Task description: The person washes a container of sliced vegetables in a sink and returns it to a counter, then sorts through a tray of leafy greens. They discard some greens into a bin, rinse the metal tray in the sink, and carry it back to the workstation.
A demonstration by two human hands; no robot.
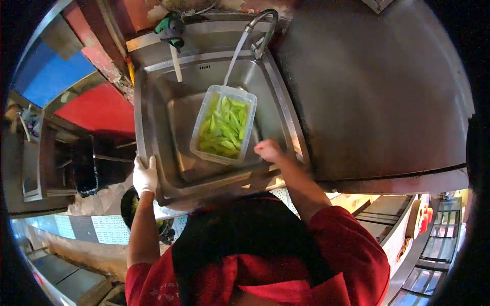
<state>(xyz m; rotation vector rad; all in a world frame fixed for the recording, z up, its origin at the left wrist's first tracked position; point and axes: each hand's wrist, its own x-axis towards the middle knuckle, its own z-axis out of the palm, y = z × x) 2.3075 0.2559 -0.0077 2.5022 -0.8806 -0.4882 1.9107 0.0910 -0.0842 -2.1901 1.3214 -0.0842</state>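
A clear plastic container [196, 133] stands in the metal sink [178, 122], holding water and cut green vegetable pieces [224, 130]. Water runs into it from the curved faucet [268, 23]. My left hand [145, 176], in a white glove, rests at the sink's left rim with thumb and fingers apart. Just right of the container, my bare right hand [269, 151] is over the sink's right side, not touching the container. Its fingers are curled closed, slightly blurred, and no object shows in them.
A wide metal surface [377, 97] adjoins the sink on the right. A pale stick-like handle with dark green cloth [171, 28] leans in the sink's back left corner. Below my left arm is a dark round container [127, 206], partly hidden. A black bin [87, 163] stands at left.
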